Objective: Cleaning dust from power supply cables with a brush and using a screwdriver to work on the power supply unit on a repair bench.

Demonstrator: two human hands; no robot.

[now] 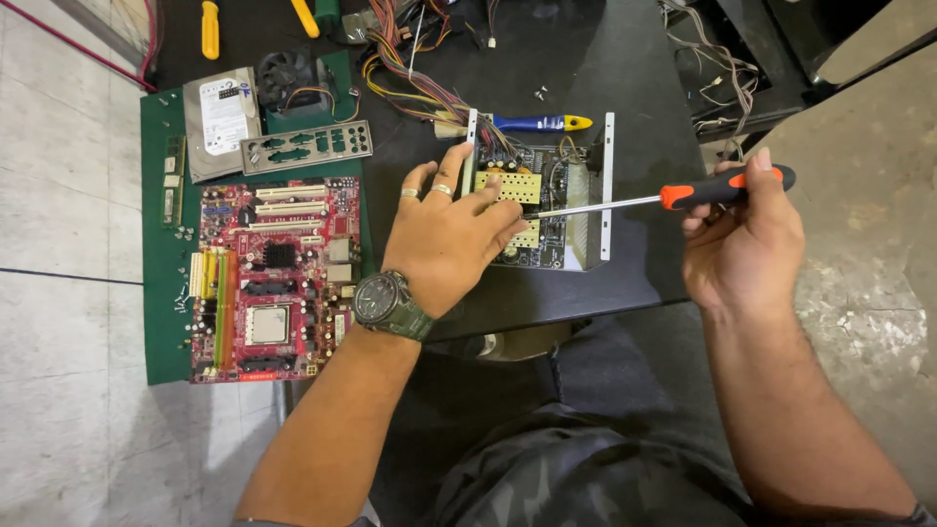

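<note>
Head view, orange-handled screwdriver, boxy metal power supply

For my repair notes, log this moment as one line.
left hand: resting on open power supply | right hand: gripping screwdriver, tip in the unit | red motherboard: lying to the left

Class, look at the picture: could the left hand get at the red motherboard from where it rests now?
Probably yes. The left hand rests on the open power supply, right beside the motherboard, which lies uncovered on the green mat, nothing between them.
</note>
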